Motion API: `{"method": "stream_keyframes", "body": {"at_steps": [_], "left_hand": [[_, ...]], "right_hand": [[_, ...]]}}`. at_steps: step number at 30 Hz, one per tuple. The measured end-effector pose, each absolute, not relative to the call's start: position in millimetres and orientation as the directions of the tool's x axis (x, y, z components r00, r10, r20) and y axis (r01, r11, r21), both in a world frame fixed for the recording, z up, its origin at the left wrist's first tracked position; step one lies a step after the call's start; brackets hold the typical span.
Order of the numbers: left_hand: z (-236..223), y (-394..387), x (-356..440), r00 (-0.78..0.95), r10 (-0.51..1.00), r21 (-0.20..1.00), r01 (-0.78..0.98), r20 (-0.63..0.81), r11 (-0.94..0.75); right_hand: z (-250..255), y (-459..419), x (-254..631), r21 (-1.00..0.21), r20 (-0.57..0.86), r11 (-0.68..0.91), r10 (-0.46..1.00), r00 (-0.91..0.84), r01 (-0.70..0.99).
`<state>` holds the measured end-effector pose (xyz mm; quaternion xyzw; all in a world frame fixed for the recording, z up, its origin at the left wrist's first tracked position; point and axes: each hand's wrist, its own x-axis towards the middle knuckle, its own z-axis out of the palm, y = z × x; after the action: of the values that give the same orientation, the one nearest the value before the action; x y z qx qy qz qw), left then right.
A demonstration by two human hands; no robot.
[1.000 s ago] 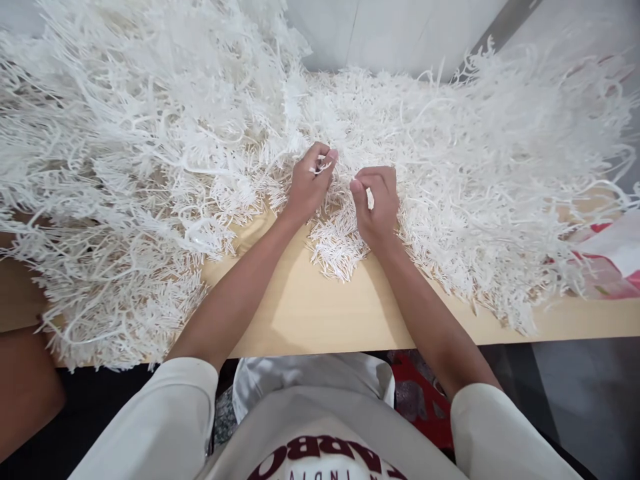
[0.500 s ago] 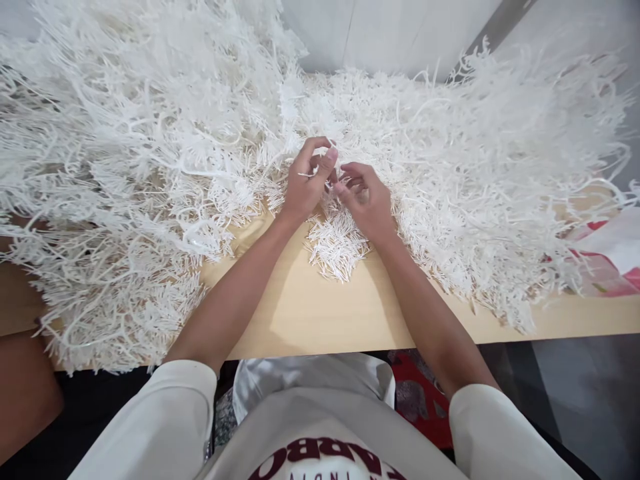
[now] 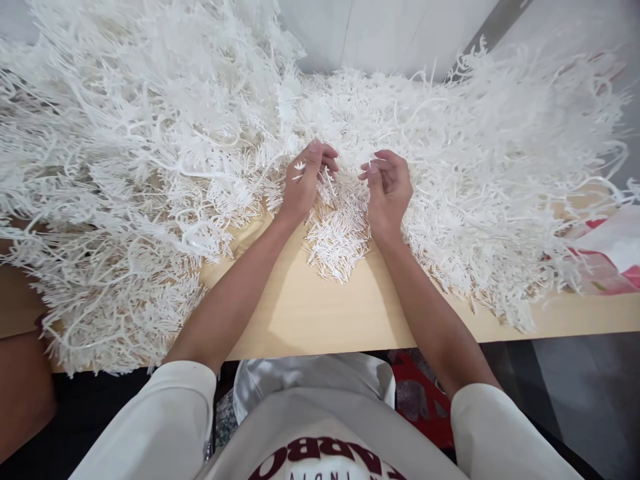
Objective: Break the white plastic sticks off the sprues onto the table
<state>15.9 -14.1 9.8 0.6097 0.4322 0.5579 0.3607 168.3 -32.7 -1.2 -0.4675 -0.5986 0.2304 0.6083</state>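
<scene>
My left hand [image 3: 303, 183] is closed, thumb against the fingers. Thin white branched plastic pieces [image 3: 299, 168] stick out beside its thumb; how much lies inside the fingers is hidden. A hand's width to the right, my right hand [image 3: 391, 190] pinches a small white plastic piece [image 3: 371, 162] between thumb and fingertips. Between and below the two hands lies a small pile of short loose white pieces [image 3: 337, 245] on the wooden table [image 3: 320, 313].
A tall heap of white stringy branched plastic [image 3: 150, 160] covers the left of the table. Another heap [image 3: 500, 173] spreads over the right. At the far right sits a red and white plastic bag [image 3: 607, 257]. Part of another person's limb [image 3: 25, 393] shows at lower left.
My hands, close together before, have moved apart. The right hand shifted right and slightly up; the left turned a little, its thumb now pointing more upward.
</scene>
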Motion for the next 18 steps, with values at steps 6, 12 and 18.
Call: {"method": "stream_keyframes", "body": {"at_steps": [6,12,18], "left_hand": [[11.4,-16.2,16.5,-0.098,0.895,0.892,0.177,0.436,-0.416],[9.5,-15.7,15.9,-0.099,0.904,0.909,0.09,0.415,-0.407],[2.1,-12.2,15.5,-0.082,0.922,0.923,0.097,0.379,-0.372]], "right_hand": [[-5.1,-35.7,169.8,-0.766,0.591,0.488,0.79,0.161,0.419],[4.8,-49.0,167.3,-0.685,0.661,0.566,0.748,0.065,0.458],[12.2,-48.6,161.9,-0.59,0.622,0.614,0.76,-0.19,0.524]]}}
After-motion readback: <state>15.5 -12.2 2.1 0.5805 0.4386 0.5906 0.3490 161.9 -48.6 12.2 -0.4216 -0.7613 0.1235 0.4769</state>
